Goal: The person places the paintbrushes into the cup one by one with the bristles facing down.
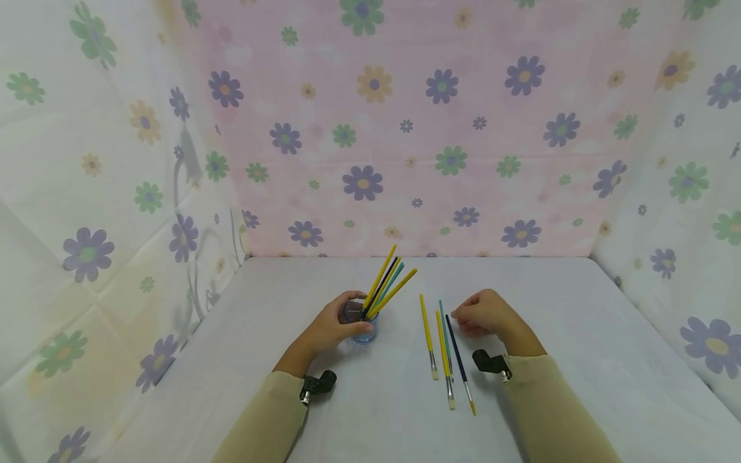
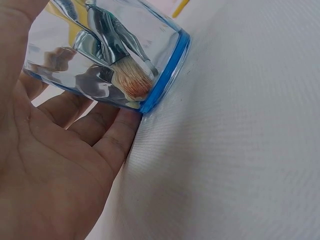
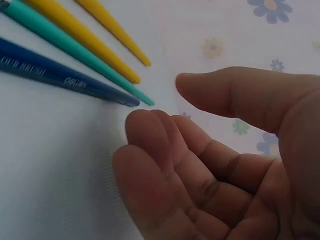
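Observation:
My left hand [image 1: 332, 328] grips a clear glass jar [image 1: 366, 334] with a blue-tinted base, thumb in front and fingers round the far side. Several paintbrushes [image 1: 383, 286] with yellow, teal and dark handles lean to the right in it. Through the glass, the left wrist view shows bristles [image 2: 131, 80] near the bottom. To the right lie two yellow brushes [image 1: 427, 331], a teal brush [image 1: 444, 325] and a dark blue brush [image 1: 457, 354], bristles toward me. Beside their handle ends is my right hand [image 1: 489, 314], fingers loosely bent, thumb apart, holding nothing.
A white cloth covers the table [image 1: 393, 431]. Flower-printed fabric hangs behind as a pink backdrop [image 1: 405, 148], with white flowered panels [image 1: 121, 270] at both sides. Dark camera mounts [image 1: 318, 384] sit at both wrists.

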Tool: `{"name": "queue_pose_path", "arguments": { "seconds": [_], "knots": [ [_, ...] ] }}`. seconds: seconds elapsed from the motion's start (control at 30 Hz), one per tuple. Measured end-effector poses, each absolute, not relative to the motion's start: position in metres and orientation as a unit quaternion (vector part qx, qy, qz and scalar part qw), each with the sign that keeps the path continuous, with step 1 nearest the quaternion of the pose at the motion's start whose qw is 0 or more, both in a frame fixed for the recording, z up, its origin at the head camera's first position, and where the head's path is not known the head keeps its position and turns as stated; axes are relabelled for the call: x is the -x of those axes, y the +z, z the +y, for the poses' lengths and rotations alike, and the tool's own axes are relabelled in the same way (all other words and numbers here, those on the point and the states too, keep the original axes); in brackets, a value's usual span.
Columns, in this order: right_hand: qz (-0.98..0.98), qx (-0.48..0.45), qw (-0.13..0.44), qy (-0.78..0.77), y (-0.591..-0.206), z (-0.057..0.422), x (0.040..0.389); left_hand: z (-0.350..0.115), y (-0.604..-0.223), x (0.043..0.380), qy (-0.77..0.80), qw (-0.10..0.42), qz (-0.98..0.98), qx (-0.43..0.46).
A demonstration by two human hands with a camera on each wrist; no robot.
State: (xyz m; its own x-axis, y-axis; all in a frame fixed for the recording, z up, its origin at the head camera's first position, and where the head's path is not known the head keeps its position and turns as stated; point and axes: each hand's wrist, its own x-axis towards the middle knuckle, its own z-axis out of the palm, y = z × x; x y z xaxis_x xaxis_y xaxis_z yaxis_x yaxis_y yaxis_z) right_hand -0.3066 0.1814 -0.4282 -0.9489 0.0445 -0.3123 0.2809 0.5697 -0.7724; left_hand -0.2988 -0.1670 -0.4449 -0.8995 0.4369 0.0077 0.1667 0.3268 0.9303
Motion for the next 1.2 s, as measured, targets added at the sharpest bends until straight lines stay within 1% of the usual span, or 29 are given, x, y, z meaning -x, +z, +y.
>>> {"name": "queue_pose_path", "arguments": {
  "seconds": [0.13, 0.37, 0.63, 0.97, 1.2],
  "knots": [
    [0.89, -0.077, 0.139, -0.426, -0.434, 0.182, 0.306, -0.166, -0.436, 0.293, 0.547, 0.124, 0.805, -0.193],
    [0.901, -0.08, 0.159, -0.395, -0.441, 0.18, 0.306, -0.166, -0.435, 0.292, 0.551, 0.128, 0.803, -0.187],
    [0.903, -0.095, 0.163, -0.385, -0.443, 0.18, 0.308, -0.165, -0.435, 0.291, 0.551, 0.124, 0.805, -0.183],
    [0.896, -0.094, 0.152, -0.405, -0.437, 0.182, 0.304, -0.166, -0.438, 0.294, 0.56, 0.127, 0.796, -0.191],
    [0.916, -0.091, 0.161, -0.357, -0.437, 0.179, 0.304, -0.166, -0.438, 0.294, 0.555, 0.124, 0.8, -0.189]
  ]
}}
